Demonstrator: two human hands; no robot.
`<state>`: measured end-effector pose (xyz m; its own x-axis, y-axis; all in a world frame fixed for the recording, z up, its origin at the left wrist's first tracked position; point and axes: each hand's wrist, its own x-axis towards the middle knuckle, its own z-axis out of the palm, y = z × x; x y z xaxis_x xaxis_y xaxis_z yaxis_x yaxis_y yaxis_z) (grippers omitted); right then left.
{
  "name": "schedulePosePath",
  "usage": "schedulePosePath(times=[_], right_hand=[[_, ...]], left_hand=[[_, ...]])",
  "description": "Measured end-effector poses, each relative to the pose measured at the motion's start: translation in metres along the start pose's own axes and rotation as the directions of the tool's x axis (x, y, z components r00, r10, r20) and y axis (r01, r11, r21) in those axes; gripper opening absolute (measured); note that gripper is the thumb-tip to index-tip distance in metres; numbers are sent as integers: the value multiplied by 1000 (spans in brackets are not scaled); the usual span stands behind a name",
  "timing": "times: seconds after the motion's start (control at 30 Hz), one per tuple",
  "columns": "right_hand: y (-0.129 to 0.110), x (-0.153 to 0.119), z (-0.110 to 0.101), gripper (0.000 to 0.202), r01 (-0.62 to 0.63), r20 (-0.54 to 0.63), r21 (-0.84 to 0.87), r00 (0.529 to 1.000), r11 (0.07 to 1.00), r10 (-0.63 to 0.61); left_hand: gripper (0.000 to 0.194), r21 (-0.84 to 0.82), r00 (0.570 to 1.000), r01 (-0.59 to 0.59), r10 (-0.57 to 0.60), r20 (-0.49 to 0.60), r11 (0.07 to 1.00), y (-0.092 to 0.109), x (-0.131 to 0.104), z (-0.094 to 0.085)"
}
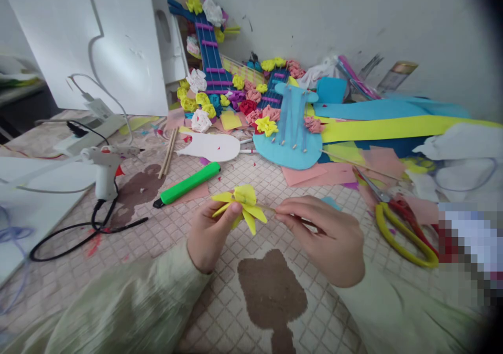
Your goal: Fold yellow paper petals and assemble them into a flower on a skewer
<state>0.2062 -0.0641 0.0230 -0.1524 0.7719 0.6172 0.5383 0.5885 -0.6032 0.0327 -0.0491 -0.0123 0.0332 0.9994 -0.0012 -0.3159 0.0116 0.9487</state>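
Note:
Between thumb and fingers, my left hand [210,233] pinches a yellow paper flower [245,194] with several pointed petals and a rolled centre. My right hand [324,236] is closed on a thin wooden stick [269,208], whose tip reaches the flower's right side. Whether the tip touches the petals I cannot tell. Both hands are just above the patterned tablecloth, over the middle of the table. Just beyond my left hand lies a green utility knife [191,183]. Scissors with yellow and red handles [404,233] rest to the right of my right hand.
A white glue gun [106,173] with a black cord stands at left, near a power strip [90,133]. Paper-flower-covered instrument models [214,63] lean at the back. A light blue lyre shape [288,149] and yellow paper strip [393,128] lie ahead.

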Motion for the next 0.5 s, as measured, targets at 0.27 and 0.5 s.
schedulePosePath(times=[0.27,0.5], right_hand=[[-2,3,-1,14,6,-6,-8,1000,1000,-6],[10,7,-6,13,-7,21,-20,1000,1000,7]], left_hand=[[21,-39,997,-51,49,-56,998,2,1,0],[21,-179,988,-130,112,-106,975,15,11,6]])
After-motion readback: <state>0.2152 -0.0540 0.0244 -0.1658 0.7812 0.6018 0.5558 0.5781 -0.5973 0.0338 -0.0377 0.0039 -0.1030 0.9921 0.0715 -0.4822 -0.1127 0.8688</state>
